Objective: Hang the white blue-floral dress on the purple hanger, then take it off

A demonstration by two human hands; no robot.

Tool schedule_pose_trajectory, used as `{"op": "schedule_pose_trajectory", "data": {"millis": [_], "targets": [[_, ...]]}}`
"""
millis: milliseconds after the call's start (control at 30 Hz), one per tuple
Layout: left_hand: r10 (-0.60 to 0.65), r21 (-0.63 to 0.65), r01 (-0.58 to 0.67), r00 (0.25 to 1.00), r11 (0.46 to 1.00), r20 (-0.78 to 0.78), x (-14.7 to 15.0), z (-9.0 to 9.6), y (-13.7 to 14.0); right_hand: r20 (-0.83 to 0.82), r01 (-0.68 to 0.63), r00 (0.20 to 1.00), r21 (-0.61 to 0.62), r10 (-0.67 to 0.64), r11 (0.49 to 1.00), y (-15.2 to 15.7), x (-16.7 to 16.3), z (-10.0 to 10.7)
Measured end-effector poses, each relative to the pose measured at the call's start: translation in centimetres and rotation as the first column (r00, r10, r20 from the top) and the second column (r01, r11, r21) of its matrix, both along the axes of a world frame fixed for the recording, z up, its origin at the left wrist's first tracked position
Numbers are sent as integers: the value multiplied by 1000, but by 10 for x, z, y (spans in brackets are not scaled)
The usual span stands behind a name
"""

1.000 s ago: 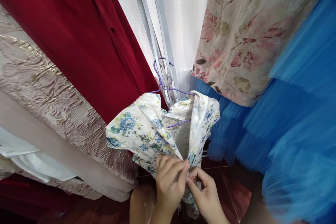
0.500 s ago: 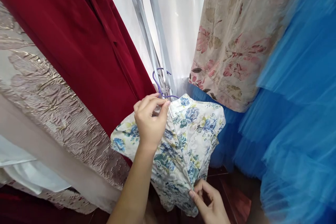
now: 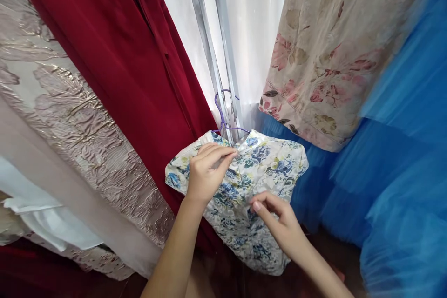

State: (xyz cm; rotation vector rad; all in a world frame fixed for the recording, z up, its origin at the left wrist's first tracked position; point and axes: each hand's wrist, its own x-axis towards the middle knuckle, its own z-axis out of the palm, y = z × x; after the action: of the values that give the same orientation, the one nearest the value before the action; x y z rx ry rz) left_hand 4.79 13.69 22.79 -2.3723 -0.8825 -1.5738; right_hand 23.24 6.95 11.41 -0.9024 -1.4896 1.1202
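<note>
A white blouse (image 3: 226, 193) with blue and yellow-green flowers and short sleeves hangs on a purple wire hanger (image 3: 222, 114). The hanger's hook goes round a pair of grey metal poles (image 3: 228, 51). At the neckline, the thumb and fingers of my left hand (image 3: 209, 167) pinch the top of the blouse's front seam. Lower on that seam is my right hand (image 3: 277, 219), thumb and index finger closed against the front of the blouse. Whatever lies between those right fingertips is too small to make out.
A dark red garment (image 3: 132, 56) and a pinkish textured one (image 3: 101, 125) hang on the left. On the right are a beige floral garment (image 3: 324, 65) and blue layered tulle (image 3: 394, 181). White fabric (image 3: 258, 32) hangs behind the poles.
My right hand has moved up the front seam from near the hem to mid-front. My left hand stays at the neckline, slightly lower on it. The blouse hangs straighter, its neck more visible.
</note>
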Motion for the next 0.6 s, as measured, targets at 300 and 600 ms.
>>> {"op": "schedule_pose_trajectory", "data": {"millis": [300, 600], "targets": [[-54, -85, 44, 991, 995, -126, -10, -3, -2, -288, -39, 955, 113, 70, 993, 71, -39, 58], [-79, -142, 53, 978, 989, -192, -19, -11, -3, -375, -32, 926, 50, 48, 998, 73, -46, 51]]}}
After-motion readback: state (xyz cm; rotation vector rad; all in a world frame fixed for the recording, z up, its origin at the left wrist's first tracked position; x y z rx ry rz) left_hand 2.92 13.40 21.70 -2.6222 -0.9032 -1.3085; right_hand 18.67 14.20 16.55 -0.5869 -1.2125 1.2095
